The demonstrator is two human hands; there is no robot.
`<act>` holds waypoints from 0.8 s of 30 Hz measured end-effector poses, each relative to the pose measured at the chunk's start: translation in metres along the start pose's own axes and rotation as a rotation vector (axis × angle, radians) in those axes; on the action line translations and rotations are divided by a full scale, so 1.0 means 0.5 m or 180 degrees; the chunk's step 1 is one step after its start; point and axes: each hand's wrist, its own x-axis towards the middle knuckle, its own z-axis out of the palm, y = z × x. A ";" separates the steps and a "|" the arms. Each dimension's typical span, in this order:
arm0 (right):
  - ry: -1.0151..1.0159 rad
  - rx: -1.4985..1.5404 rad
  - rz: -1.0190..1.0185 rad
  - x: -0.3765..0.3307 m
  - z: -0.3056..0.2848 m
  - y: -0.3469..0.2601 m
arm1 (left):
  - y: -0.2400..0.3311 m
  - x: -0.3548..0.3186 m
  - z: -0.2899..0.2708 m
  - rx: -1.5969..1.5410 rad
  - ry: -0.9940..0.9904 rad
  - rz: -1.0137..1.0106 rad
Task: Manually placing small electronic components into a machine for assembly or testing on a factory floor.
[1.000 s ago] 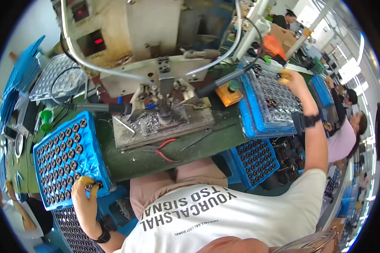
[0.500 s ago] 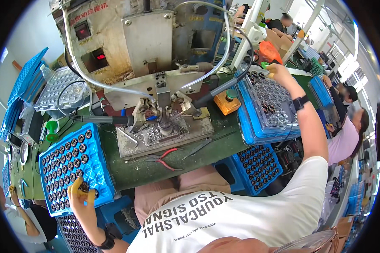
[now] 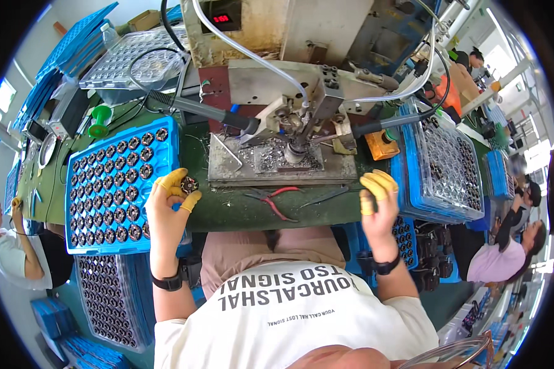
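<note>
My left hand [image 3: 170, 203], with yellow finger covers, pinches a small round motor stator [image 3: 190, 184] between thumb and fingers. It is held just off the right edge of a blue tray [image 3: 173, 138] filled with rows of similar round parts. My right hand [image 3: 378, 200], also in yellow covers, hovers by the right front of the machine base. Its fingers are loosely bent and apart, and no object shows in them. Between the hands stands the machine's metal base [image 3: 228, 175], strewn with silvery scraps around a central post [image 3: 295, 152].
Red-handled pliers [image 3: 271, 200] and slim tweezers [image 3: 326, 195] lie before the base. On the right are an orange box [image 3: 383, 146] and stacked trays topped by a clear one [image 3: 443, 157]. A green spool [image 3: 98, 122] stands left. Other people sit at both sides.
My left hand has lifted a stator away from the blue tray and moved right. My right hand has come back from the clear tray toward the machine. The view has shifted too.
</note>
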 end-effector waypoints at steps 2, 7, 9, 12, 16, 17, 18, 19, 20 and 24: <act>0.0161 -0.0089 0.0184 -0.032 0.058 0.003 | 0.005 -0.003 -0.001 -0.0045 -0.0004 -0.0010; 0.0178 -0.0162 0.0294 -0.053 0.104 0.010 | 0.024 -0.002 -0.003 0.0277 -0.0175 0.0120; 0.0104 -0.0159 0.0307 -0.055 0.103 0.012 | 0.027 -0.002 -0.003 0.0399 -0.0184 0.0272; 0.0138 -0.0111 0.0379 -0.053 0.106 0.012 | 0.021 -0.001 -0.002 0.0396 -0.0147 0.0212; 0.0148 -0.0118 0.0402 -0.054 0.108 0.011 | 0.022 -0.001 0.000 0.0222 -0.0149 0.0029; 0.0127 -0.0134 0.0411 -0.054 0.105 0.010 | 0.022 -0.003 0.001 0.0172 -0.0124 0.0000; 0.0106 -0.0150 0.0419 -0.054 0.104 0.010 | 0.022 -0.002 0.001 0.0178 -0.0128 -0.0007; 0.0100 -0.0147 0.0427 -0.054 0.105 0.010 | 0.023 -0.002 0.001 0.0223 -0.0145 0.0025; 0.0093 -0.0140 0.0416 -0.053 0.105 0.010 | 0.024 -0.001 0.001 0.0267 -0.0165 0.0061; 0.0065 -0.0144 0.0443 -0.058 0.105 0.012 | 0.022 0.002 0.003 0.0321 -0.0187 0.0141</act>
